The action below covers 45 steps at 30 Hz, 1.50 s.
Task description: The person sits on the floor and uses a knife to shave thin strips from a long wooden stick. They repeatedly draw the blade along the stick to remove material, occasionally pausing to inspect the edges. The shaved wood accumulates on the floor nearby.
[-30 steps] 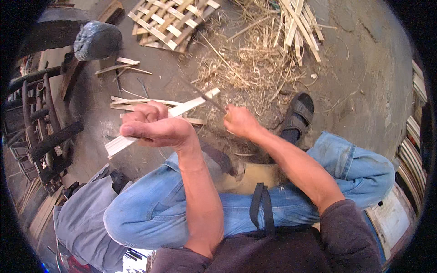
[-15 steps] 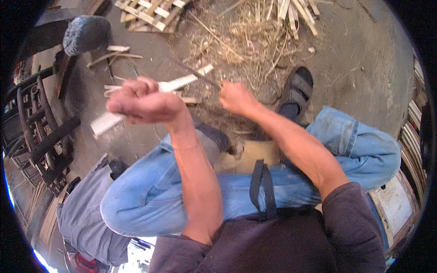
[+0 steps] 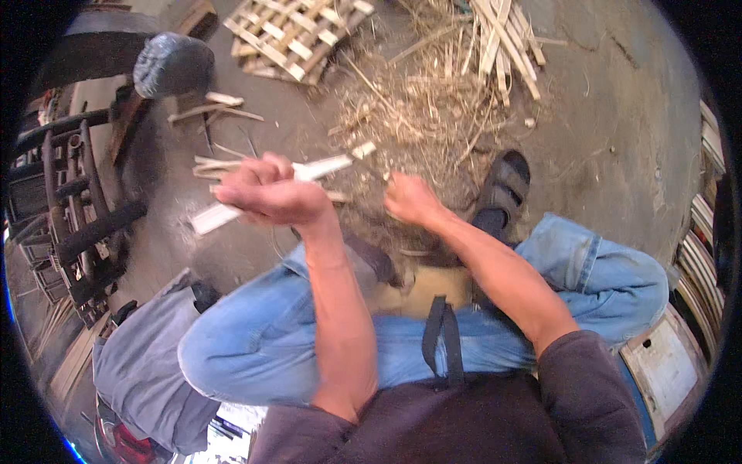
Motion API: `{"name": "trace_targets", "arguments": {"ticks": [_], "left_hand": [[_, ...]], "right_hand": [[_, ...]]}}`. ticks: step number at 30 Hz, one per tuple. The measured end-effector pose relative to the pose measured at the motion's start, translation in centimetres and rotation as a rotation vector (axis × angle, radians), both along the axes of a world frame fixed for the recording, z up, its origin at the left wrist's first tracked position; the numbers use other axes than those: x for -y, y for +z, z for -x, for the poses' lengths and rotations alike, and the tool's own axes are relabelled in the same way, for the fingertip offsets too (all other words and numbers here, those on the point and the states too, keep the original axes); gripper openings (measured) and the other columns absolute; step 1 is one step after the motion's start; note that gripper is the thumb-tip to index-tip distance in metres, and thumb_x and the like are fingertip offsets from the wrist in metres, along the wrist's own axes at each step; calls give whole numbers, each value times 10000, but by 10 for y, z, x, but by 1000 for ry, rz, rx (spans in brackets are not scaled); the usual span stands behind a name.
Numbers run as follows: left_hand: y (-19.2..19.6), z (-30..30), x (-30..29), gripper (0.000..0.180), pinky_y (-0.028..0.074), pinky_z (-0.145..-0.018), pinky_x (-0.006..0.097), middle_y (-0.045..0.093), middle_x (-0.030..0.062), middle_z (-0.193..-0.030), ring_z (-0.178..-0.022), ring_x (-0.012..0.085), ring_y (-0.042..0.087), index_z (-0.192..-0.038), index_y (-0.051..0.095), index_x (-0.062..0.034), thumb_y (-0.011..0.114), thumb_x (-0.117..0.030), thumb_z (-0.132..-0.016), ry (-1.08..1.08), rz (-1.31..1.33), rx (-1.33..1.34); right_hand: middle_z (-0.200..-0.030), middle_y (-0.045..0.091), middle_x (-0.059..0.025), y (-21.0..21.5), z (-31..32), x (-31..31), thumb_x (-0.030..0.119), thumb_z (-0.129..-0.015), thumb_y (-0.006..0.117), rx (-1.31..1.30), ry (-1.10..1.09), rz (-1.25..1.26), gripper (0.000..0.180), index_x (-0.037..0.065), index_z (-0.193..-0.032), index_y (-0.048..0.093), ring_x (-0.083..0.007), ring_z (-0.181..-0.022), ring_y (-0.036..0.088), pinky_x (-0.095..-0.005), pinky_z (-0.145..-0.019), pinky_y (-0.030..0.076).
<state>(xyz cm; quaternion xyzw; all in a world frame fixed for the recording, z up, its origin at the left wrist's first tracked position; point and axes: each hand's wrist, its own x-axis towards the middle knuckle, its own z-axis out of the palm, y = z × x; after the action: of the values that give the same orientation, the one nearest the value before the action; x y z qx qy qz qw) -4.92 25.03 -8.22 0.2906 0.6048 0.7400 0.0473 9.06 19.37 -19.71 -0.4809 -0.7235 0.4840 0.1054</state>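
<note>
My left hand is closed around a pale, flat wooden or bamboo strip, which sticks out on both sides of the fist and slants up to the right. To the right of it, my right hand is a fist around a thin dark blade, probably a knife. The blade is smeared by motion and points up-left toward the strip's far end. Its handle is hidden in the fingers, and I cannot tell whether blade and strip touch. Several loose strips lie on the floor behind my left hand.
A woven lattice of strips lies at the far side, beside shavings and a bundle of strips. Dark metal frames stand at left. A sandaled foot is at right. Grey cloth lies near left.
The whole view has shifted, so the floor things appear lower and slightly to the right. Both hands keep their grips; the blade shows less clearly than before.
</note>
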Motion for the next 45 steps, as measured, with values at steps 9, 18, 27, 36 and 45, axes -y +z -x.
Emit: {"name": "trace_targets", "arguments": {"ticks": [9, 18, 27, 36, 45], "left_hand": [[0, -13, -2, 574, 176, -404, 250, 212, -45, -577, -476, 68, 214, -710, 203, -160, 333, -646, -986, -65, 2, 30], [-1, -7, -8, 578, 132, -417, 268, 202, -45, -580, -477, 66, 191, -698, 209, -159, 343, -642, -988, -9, -32, 64], [2, -22, -9, 560, 152, -414, 256, 203, -41, -590, -485, 69, 188, -714, 201, -153, 345, -611, -1002, -97, -48, 69], [3, -41, -11, 508, 156, -420, 244, 199, -54, -591, -498, 59, 167, -727, 222, -165, 363, -555, -1021, -237, -129, -2], [-3, -26, -13, 529, 161, -437, 247, 208, -48, -602, -504, 66, 181, -718, 221, -148, 363, -557, -1020, -268, -127, 66]], "right_hand": [[-769, 637, -276, -23, -12, 3, 181, -768, 587, 114, 65, -64, 265, -50, -898, 609, -433, -786, 661, -482, -715, 543], [-795, 633, -297, -34, -16, -1, 125, -770, 607, 186, 111, -152, 256, -76, -927, 590, -427, -723, 663, -475, -656, 548], [-768, 627, -293, -44, -28, -3, 160, -797, 568, 288, 146, -89, 347, -61, -1065, 556, -461, -797, 662, -480, -689, 566], [-884, 637, -323, -17, -29, -4, 211, -757, 578, 223, 122, 56, 292, -52, -865, 645, -460, -843, 655, -500, -772, 541], [-933, 638, -332, -3, -10, 6, 190, -775, 532, 234, 92, 124, 321, -69, -938, 628, -453, -967, 635, -501, -910, 490]]}}
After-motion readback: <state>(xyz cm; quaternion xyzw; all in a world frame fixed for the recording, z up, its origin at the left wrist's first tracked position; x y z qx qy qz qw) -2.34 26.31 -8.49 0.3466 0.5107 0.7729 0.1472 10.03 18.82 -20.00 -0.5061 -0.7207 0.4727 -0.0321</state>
